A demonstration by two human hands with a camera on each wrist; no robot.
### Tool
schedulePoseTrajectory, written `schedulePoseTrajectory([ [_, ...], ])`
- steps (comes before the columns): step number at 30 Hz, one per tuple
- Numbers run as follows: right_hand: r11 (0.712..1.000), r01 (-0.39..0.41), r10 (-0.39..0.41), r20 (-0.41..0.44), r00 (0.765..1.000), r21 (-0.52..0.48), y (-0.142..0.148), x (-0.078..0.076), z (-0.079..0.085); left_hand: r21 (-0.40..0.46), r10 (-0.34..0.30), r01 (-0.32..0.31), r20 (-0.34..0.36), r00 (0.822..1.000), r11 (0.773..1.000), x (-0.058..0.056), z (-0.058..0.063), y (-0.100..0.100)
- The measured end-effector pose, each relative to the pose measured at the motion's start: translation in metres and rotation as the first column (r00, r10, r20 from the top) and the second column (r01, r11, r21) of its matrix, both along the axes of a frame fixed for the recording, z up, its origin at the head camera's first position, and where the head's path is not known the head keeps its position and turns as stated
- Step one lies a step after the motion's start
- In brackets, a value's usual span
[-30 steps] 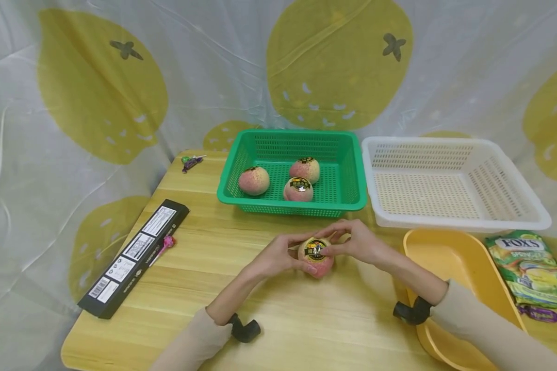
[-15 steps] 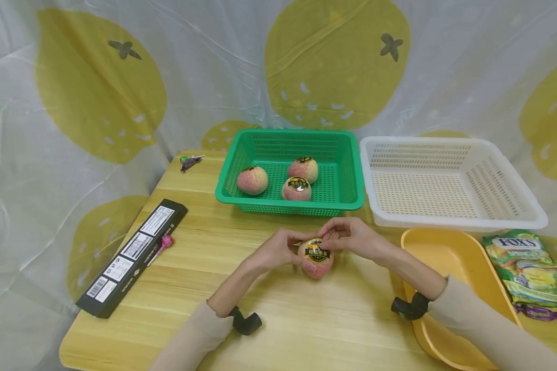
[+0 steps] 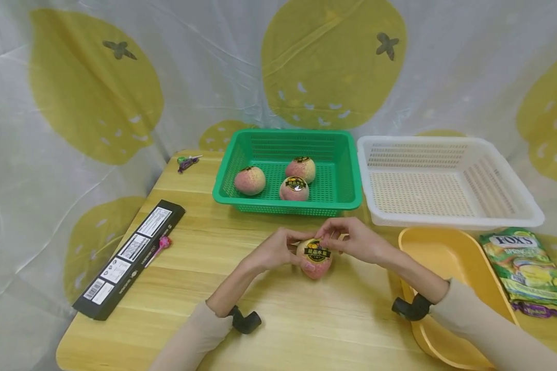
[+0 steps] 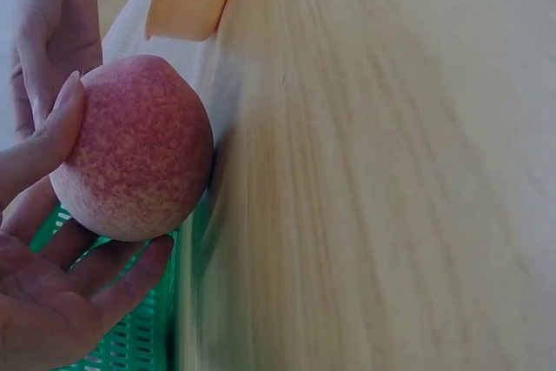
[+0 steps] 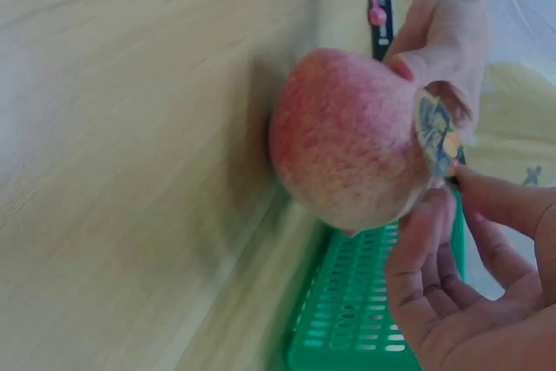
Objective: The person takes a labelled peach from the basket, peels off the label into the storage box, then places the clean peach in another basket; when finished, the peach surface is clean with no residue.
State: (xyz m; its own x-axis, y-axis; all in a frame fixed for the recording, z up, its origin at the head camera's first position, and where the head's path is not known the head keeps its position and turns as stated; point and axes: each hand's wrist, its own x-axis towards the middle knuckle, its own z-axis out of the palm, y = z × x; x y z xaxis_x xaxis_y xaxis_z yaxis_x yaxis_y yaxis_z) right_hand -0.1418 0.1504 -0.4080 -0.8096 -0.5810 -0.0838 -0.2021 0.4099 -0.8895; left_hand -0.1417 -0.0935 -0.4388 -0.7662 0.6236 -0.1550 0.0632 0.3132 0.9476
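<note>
A pink and yellow peach (image 3: 314, 269) is on the table in front of the person, a round black and gold sticker (image 3: 316, 251) on its top. The left hand (image 3: 275, 251) grips the peach from the left, thumb on the near side, fingers curled round the far side. From the right, the right hand (image 3: 355, 241) pinches the sticker's edge between thumb and forefinger. In the right wrist view that edge of the sticker (image 5: 437, 135) sits at the thumb tip. The left wrist view shows the peach's bare pink side (image 4: 139, 149); its sticker is hidden there.
Behind the hands, a green basket (image 3: 288, 206) holds several peaches, with a white basket (image 3: 455, 221) beside it. An orange bin (image 3: 427, 257) stands under the right forearm, near a green candy bag (image 3: 524, 265). A black box (image 3: 130, 257) and pink lollipop (image 3: 164, 242) lie left.
The right thumb has shifted from the middle of the sticker to its upper right edge, where it meets the forefinger. The left hand keeps its grip on the peach. The camera view drifted slightly.
</note>
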Motion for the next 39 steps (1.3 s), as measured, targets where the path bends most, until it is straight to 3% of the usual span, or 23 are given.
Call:
schedulePoseTrajectory([
  [9,1.0,0.008,-0.009,-0.067,0.998,-0.019,-0.001,0.0,-0.001,0.0,-0.009,0.009,0.023,1.0,1.0,-0.002,0.002,-0.002],
  [13,0.999,0.046,-0.047,-0.055,0.997,-0.029,0.008,0.005,0.01,0.014,-0.015,0.015,0.03,0.999,1.0,-0.003,0.001,-0.003],
  [19,0.998,0.031,-0.03,0.012,0.999,-0.049,0.056,0.017,0.035,0.024,-0.012,0.011,0.049,0.999,1.0,-0.002,-0.001,-0.003],
  [24,1.0,0.026,-0.026,-0.038,0.999,0.0,0.115,0.025,0.044,0.006,-0.007,0.007,0.037,0.999,1.0,-0.003,-0.001,-0.003],
  [28,0.994,0.051,-0.047,-0.041,0.998,0.1,0.158,0.025,0.041,-0.001,-0.01,0.01,0.033,0.999,1.0,-0.004,0.0,-0.005],
  [31,0.989,-0.016,0.019,-0.018,1.0,0.146,0.181,0.021,0.031,-0.002,-0.012,0.012,0.028,1.0,1.0,-0.004,0.002,-0.006],
  [35,0.982,-0.088,0.091,-0.011,0.996,0.166,0.199,0.012,0.012,-0.01,-0.017,0.017,0.022,1.0,1.0,-0.005,0.003,-0.006],
  [39,0.984,-0.072,0.074,-0.009,0.997,0.161,0.205,0.005,-0.004,-0.01,-0.019,0.019,0.019,1.0,1.0,-0.004,0.003,-0.005],
])
